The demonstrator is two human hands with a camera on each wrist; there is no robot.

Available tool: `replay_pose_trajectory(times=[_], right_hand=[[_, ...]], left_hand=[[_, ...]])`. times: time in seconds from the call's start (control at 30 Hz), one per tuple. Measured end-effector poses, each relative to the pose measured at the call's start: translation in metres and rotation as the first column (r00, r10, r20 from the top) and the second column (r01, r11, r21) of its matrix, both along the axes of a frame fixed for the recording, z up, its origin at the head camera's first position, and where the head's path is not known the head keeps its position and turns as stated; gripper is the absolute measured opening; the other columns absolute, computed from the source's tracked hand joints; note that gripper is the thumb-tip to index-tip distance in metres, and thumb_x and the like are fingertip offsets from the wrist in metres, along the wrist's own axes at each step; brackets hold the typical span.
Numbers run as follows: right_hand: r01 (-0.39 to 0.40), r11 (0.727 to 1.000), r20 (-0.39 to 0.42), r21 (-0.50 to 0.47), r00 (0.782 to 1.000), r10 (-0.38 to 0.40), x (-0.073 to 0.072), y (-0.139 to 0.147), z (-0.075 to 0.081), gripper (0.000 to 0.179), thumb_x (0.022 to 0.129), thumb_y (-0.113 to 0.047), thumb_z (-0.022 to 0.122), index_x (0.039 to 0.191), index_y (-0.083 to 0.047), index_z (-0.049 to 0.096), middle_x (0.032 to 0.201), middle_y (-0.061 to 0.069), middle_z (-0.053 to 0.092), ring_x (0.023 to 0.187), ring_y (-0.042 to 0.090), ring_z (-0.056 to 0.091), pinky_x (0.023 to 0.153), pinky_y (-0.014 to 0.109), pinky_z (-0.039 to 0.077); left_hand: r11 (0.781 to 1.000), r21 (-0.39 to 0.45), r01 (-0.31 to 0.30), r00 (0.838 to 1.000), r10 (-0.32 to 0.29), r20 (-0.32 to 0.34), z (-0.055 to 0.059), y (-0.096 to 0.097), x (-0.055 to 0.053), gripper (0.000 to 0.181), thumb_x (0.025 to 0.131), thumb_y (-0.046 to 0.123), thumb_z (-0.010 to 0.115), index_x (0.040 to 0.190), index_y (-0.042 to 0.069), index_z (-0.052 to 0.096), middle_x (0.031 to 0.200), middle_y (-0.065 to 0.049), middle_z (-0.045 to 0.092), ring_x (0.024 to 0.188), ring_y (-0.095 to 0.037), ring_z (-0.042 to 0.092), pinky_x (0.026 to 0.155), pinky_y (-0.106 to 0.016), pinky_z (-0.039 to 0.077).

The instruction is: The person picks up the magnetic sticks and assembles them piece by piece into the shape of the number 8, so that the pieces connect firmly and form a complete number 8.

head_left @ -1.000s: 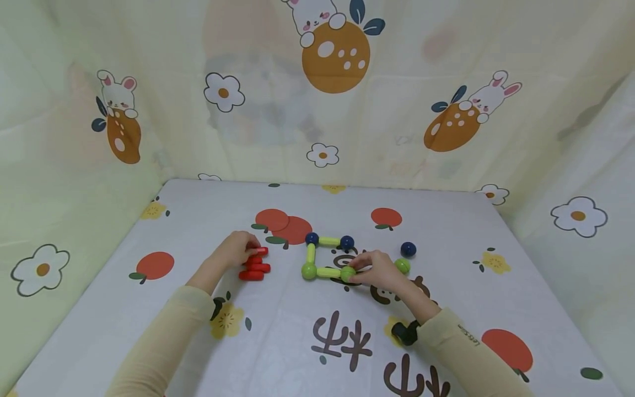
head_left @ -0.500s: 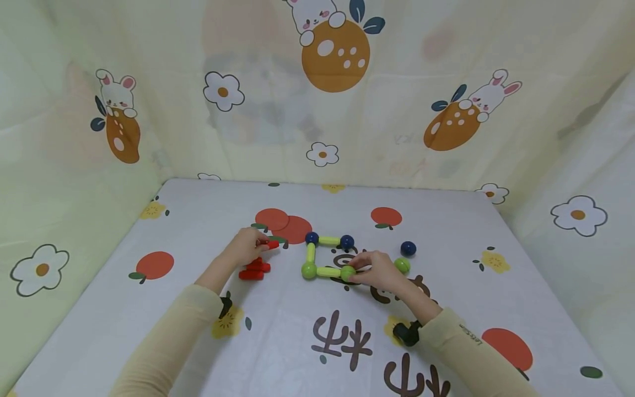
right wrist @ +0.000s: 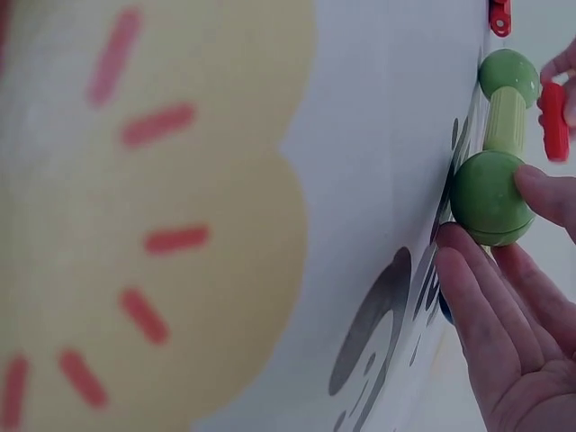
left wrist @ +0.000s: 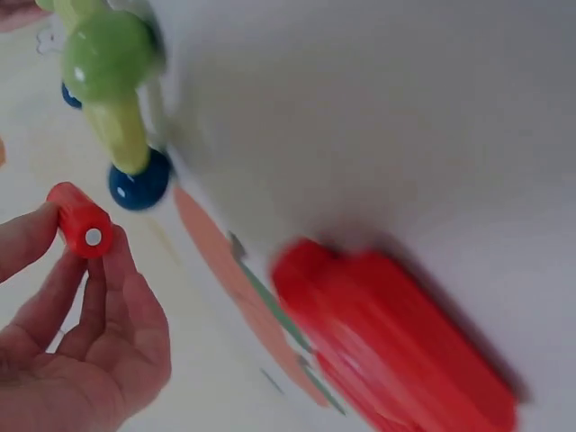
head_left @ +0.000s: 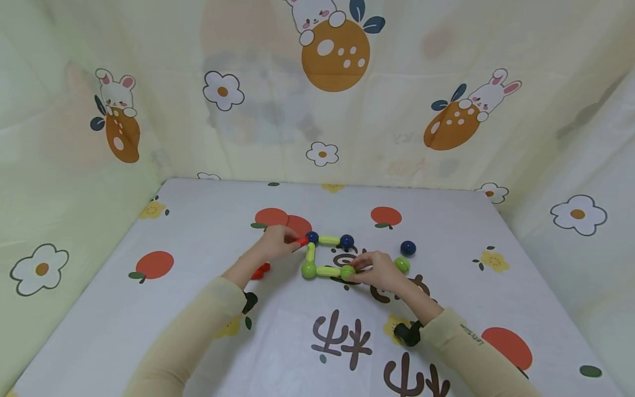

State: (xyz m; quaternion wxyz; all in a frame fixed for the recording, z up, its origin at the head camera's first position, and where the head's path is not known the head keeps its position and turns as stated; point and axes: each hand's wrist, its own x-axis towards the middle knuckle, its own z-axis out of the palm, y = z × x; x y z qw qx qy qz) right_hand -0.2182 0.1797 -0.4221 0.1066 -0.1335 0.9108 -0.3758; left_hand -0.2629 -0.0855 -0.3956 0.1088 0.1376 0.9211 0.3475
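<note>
My left hand (head_left: 273, 243) pinches a red magnetic rod (head_left: 301, 241) between thumb and fingers, its tip right by the dark blue corner ball (head_left: 312, 237). A pale round spot marks the rod's end in the left wrist view. Yellow-green rods (head_left: 329, 241) and balls form a three-sided frame, with a blue ball (head_left: 346, 241) at the far right end and a green ball (head_left: 308, 270) at the near left corner. At the near right end, my right hand (head_left: 381, 271) holds another green ball (right wrist: 492, 198) between thumb and fingers.
More red rods (head_left: 261, 271) lie on the table below the left hand, partly hidden by it. To the right sit a loose blue ball (head_left: 408, 248) and a loose green ball (head_left: 402, 265). A printed curtain (head_left: 268, 143) stands behind the table (head_left: 446, 220).
My left hand has lifted one red rod off the pile and carried it right to the frame's far left corner. The right hand has stayed on its green ball.
</note>
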Motion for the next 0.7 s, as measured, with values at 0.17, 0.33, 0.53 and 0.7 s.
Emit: replay_pose_trajectory(times=[0.17, 0.33, 0.53, 0.7], right_hand=[[0.008, 1.0, 0.01, 0.003, 1.0, -0.008, -0.001, 0.0, -0.001, 0.031, 0.075, -0.018, 0.076, 0.1, -0.004, 0.067, 0.092, 0.006, 0.068, 0.093, 0.025, 0.061, 0.076, 0.036, 0.051], [0.02, 1.0, 0.024, -0.001, 1.0, -0.02, -0.002, 0.001, -0.002, 0.03, 0.075, -0.018, 0.076, 0.101, -0.004, 0.067, 0.092, 0.006, 0.067, 0.093, 0.024, 0.061, 0.076, 0.035, 0.051], [0.011, 1.0, 0.02, -0.009, 1.0, -0.011, -0.002, 0.002, -0.004, 0.031, 0.074, -0.018, 0.076, 0.101, -0.004, 0.067, 0.091, 0.006, 0.068, 0.091, 0.024, 0.061, 0.075, 0.035, 0.051], [-0.014, 0.999, 0.002, -0.03, 1.0, 0.014, -0.002, 0.003, -0.004, 0.029, 0.075, -0.014, 0.075, 0.099, -0.001, 0.067, 0.089, 0.009, 0.068, 0.088, 0.025, 0.063, 0.073, 0.036, 0.052]], left_hand=[[1.0, -0.001, -0.011, 0.999, 0.011, 0.04, 0.004, 0.022, -0.001, 0.022, 0.085, 0.016, 0.065, 0.102, 0.003, 0.068, 0.093, -0.006, 0.063, 0.085, -0.019, 0.054, 0.068, -0.026, 0.048], [1.0, -0.014, -0.021, 0.998, 0.022, 0.063, 0.005, 0.041, -0.002, 0.024, 0.084, 0.019, 0.066, 0.1, 0.002, 0.068, 0.093, -0.006, 0.062, 0.084, -0.018, 0.053, 0.068, -0.025, 0.047], [0.999, -0.017, -0.038, 0.996, 0.039, 0.08, 0.0, 0.056, -0.004, 0.021, 0.082, 0.02, 0.067, 0.094, 0.003, 0.07, 0.086, -0.003, 0.062, 0.079, -0.015, 0.053, 0.062, -0.022, 0.045], [0.998, 0.003, -0.065, 0.993, 0.065, 0.095, -0.006, 0.067, -0.005, 0.023, 0.079, 0.025, 0.069, 0.09, 0.004, 0.07, 0.08, -0.003, 0.062, 0.077, -0.016, 0.053, 0.059, -0.023, 0.043]])
